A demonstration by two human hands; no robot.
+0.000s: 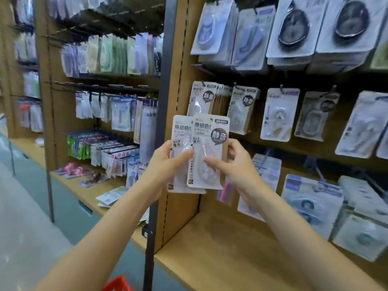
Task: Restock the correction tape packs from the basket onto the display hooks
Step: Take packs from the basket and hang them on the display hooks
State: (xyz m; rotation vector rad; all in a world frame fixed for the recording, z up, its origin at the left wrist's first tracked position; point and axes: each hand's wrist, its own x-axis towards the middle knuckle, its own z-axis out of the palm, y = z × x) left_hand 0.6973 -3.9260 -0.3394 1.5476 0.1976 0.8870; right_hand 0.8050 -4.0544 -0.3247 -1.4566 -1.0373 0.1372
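Two correction tape packs, kraft-brown cards with clear blisters, are held up in front of the shelf, overlapping. My left hand (168,158) grips the rear pack (180,131) by its left edge, thumb across the blister. My right hand (233,164) pinches the front pack (210,143) at its right side. Matching packs (204,97) hang on a display hook just above and behind them, and a second row (243,106) hangs to the right. A corner of the red basket (118,283) shows at the bottom edge.
Hooks with other blister packs fill the wall above, right and below (310,196). A wooden shelf ledge (220,248) runs under the hooks. A dark upright post (161,101) divides this bay from the left bay of hanging goods (117,114). Loose packs lie on the left ledge (111,196).
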